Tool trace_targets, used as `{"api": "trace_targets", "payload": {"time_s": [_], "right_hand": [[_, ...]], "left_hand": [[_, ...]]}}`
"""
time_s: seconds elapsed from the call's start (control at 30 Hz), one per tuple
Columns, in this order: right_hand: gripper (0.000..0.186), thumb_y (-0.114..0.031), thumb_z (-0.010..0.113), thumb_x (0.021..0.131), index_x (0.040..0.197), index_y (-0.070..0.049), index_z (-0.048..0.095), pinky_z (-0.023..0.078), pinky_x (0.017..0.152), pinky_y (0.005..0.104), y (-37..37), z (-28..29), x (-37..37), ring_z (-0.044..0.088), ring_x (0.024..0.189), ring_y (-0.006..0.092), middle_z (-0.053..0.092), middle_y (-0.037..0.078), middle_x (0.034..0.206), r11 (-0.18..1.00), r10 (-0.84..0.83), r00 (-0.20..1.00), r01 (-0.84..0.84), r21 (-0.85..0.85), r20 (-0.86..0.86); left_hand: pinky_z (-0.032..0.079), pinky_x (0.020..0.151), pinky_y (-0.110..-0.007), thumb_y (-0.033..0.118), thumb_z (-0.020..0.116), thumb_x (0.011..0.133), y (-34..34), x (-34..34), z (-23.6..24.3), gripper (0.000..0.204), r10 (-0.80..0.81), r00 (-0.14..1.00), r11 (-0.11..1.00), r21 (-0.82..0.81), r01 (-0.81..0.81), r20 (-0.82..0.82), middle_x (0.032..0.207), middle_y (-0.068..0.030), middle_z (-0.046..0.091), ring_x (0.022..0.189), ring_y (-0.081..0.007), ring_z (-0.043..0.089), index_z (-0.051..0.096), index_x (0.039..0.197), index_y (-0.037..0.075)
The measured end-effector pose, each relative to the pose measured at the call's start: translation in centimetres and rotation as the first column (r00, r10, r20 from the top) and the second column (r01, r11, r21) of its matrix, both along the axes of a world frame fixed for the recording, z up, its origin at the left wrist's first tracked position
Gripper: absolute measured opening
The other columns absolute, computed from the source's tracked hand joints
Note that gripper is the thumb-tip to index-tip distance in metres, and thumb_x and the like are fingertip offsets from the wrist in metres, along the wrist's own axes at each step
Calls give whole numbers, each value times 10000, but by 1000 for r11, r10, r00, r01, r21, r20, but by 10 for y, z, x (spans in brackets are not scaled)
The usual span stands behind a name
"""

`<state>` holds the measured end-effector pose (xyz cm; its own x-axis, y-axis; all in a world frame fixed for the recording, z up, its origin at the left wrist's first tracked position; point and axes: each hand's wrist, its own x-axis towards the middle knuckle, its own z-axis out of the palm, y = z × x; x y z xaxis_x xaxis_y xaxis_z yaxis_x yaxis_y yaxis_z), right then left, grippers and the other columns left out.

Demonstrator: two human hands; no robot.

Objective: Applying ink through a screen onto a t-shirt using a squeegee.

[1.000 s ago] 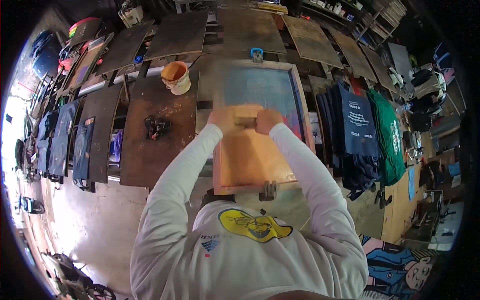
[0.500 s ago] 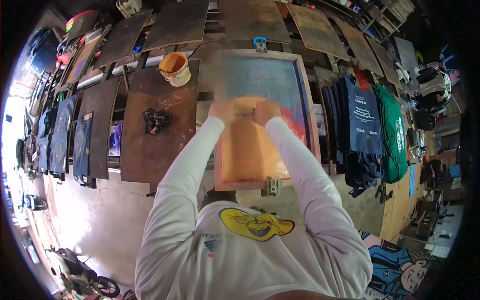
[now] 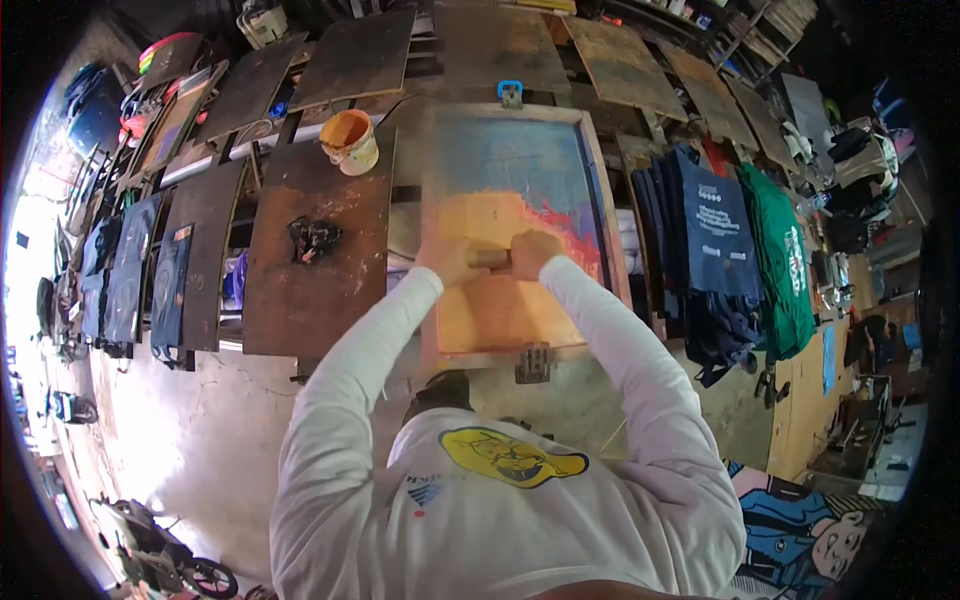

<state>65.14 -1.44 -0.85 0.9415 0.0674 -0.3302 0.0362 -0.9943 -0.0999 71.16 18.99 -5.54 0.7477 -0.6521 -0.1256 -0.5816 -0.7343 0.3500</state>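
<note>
Dark boards (image 3: 310, 310) stretch leftward, one bearing a bucket (image 3: 352, 150) at its far end; the left hand (image 3: 448, 258) and the right hand (image 3: 536, 252) grip opposite ends of a squeegee (image 3: 490, 259) midway along the framed screen (image 3: 608, 200); navy garments (image 3: 720, 240) drape at right.

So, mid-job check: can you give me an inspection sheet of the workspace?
Surface: dark brown board, stained and speckled.
Job's things: framed screen, orange across its lower part, bluish above, with pink-red at the right; bar tool over the orange area.
Clutter: smeared bucket and crumpled dark item on the board.
Hands: left hand and right hand both grip the bar tool.
Cables: cannot tell any for certain.
Surroundings: navy fabric and green fabric right of the screen.
</note>
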Motion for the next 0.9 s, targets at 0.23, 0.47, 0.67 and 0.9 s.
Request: {"api": "trace_targets", "payload": {"time_s": [0.23,0.47,0.67,0.9], "right_hand": [[341,-373,682,793,978,-93,744,561,819,438,-10,-6,128,698,951,330,723,154,1000,994,-83,986,93,-64,144],[285,-305,654,803,915,-55,732,562,791,471,-10,-26,142,696,911,377,708,209,954,995,-91,980,95,-14,176],[282,-303,668,756,857,-42,707,557,726,482,3,-52,50,697,836,380,703,218,862,997,-74,974,66,43,214],[298,-297,656,802,950,-47,723,557,759,470,8,-22,8,700,853,367,712,209,922,996,93,995,-93,14,27]], "left_hand": [[526,816,-493,626,696,747,-24,121,34,602,46,990,997,51,-53,133,996,-168,695,955,-383,661,636,1008,87],[528,820,-458,537,715,765,-24,126,18,546,125,991,991,47,-128,58,1031,-146,700,976,-333,664,635,1058,83],[537,805,-468,479,718,759,1,35,-7,499,138,986,989,-61,-133,95,1009,-140,691,953,-326,674,617,1073,104],[531,776,-493,594,701,748,16,3,-12,627,77,997,997,-3,-77,-16,1020,-158,683,900,-385,665,614,1152,123]]}}
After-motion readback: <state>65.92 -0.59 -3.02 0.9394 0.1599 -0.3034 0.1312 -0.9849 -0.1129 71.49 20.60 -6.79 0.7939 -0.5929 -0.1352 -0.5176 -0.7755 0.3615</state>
